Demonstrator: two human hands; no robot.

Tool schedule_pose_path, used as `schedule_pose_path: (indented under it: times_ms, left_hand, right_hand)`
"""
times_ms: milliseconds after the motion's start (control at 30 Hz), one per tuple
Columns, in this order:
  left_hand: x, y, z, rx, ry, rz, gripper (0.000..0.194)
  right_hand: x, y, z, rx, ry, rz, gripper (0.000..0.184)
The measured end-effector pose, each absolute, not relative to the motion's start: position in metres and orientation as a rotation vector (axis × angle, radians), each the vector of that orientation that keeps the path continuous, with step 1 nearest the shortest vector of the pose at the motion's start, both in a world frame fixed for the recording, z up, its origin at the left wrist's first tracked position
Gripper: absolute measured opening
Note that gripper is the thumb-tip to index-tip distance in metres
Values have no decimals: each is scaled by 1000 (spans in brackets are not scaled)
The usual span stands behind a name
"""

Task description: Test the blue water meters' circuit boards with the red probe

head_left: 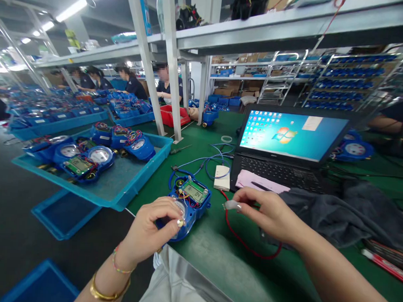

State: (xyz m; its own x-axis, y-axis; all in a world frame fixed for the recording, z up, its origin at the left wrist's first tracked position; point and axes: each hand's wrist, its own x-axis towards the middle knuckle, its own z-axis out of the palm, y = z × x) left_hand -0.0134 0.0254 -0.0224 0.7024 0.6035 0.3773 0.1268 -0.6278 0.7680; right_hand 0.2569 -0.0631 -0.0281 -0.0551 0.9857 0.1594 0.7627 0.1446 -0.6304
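A blue water meter (190, 199) with an exposed green circuit board and small display lies on the green bench (223, 263) near its front edge. My left hand (151, 231) is closed over the meter's near end, fingers curled on its round dial. My right hand (268, 214) pinches a small grey connector (231, 205) just right of the meter. A red wire (247, 246) runs from the connector and loops under my right hand.
An open laptop (288, 150) stands behind my right hand, with a pink paper, a pen and a white adapter box (222, 177) near it. A blue tray (120, 183) of several meters sits to the left. Dark cloth (346, 210) lies right. Several people work at far benches.
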Motion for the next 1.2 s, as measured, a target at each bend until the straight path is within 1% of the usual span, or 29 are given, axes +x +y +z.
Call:
schedule_pose_path:
  times_ms: [67, 100, 200, 333, 400, 467, 500, 533, 567, 600, 667, 700, 733, 767, 800, 867, 933, 1033, 1067, 1100, 1167, 1200]
  left_hand:
    - [-6, 17, -16, 2237, 626, 824, 13]
    - [-2, 13, -13, 2279, 662, 827, 12]
    - [10, 1, -5, 2357, 716, 817, 16]
    - [28, -11, -1, 2363, 689, 755, 23]
    - [36, -14, -2, 2375, 695, 769, 24]
    - [41, -15, -4, 2368, 745, 850, 26]
    - [43, -16, -5, 2347, 778, 906, 27]
    - [44, -17, -6, 2318, 810, 960, 28]
    - [45, -18, -6, 2286, 831, 1007, 29]
    - [46, -20, -7, 2260, 836, 1049, 29]
    - [48, -25, -9, 2244, 807, 1110, 28]
    - [49, -28, -11, 2251, 787, 1132, 28]
    - [50, -30, -13, 2266, 762, 1147, 28]
    - [51, -32, -14, 2287, 732, 1146, 29]
    - [52, -33, -16, 2313, 703, 1131, 31]
    - [50, -33, -17, 2363, 689, 1094, 33]
    - [47, -28, -16, 2408, 785, 1069, 33]
    - [42, -17, -16, 2437, 1149, 1035, 19]
    - [41, -13, -18, 2449, 1283, 993, 22]
    - [41, -9, -19, 2460, 1406, 928, 39]
    - [42, -2, -24, 2463, 1600, 752, 80]
    - [43, 1, -26, 2452, 1648, 652, 93]
  right_hand:
    - [244, -66, -13, -1586, -1859, 481, 15]
    - [238, -68, -8, -1554, -1850, 461, 16]
    - [226, -72, -2, -1502, -1842, 393, 15]
    - [220, -77, -6, -1505, -1893, 238, 14]
    - [217, -83, -6, -1496, -1898, 63, 11]
    - [213, -90, -4, -1446, -1816, -204, 6]
    - [210, -94, -2, -1402, -1770, -292, 5]
    - [207, -97, -1, -1367, -1747, -296, 3]
    - [204, -99, -1, -1351, -1751, -196, 5]
    - [201, -101, -2, -1345, -1766, -2, 6]
    - [196, -99, -8, -1318, -1683, 484, 7]
    - [195, -97, -13, -1300, -1564, 675, 14]
    - [196, -94, -17, -1278, -1433, 800, 21]
    - [197, -91, -21, -1248, -1326, 855, 24]
    - [201, -88, -24, -1230, -1255, 854, 24]
    - [212, -82, -27, -1240, -1178, 779, 21]
    - [227, -76, -29, -1282, -1057, 676, 27]
    - [240, -61, -38, -1357, -873, 641, 43]
    - [240, -55, -44, -1367, -864, 681, 48]
    - [238, -49, -50, -1366, -871, 744, 51]
    - [228, -39, -63, -1341, -894, 866, 53]
    - [222, -36, -68, -1321, -906, 907, 53]
